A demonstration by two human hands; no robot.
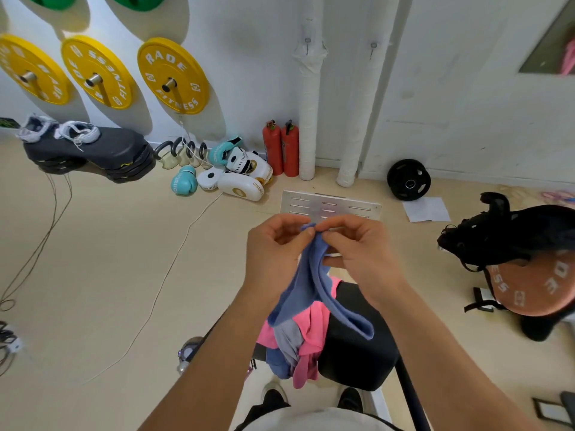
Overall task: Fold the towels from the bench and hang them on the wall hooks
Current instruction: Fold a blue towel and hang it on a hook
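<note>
A blue towel (306, 284) hangs doubled over in front of me, its top corners pinched together. My left hand (275, 247) and my right hand (357, 247) both grip that top edge, thumbs nearly touching. Below it a pink towel (314, 325) and a grey-blue towel (287, 343) lie crumpled on the black bench (357, 346). Two small metal wall hooks are on the white wall ahead, one hook (307, 42) on a wrapped pipe and a second hook (373, 46) to its right.
Two red fire extinguishers (280, 149) and boxing gloves (217, 169) sit at the wall's foot. A metal slotted plate (329, 205) lies on the floor ahead. A black weight plate (408, 180) leans right. A black bag (504, 231) rests on an orange plate (535, 284). Cables cross the floor at left.
</note>
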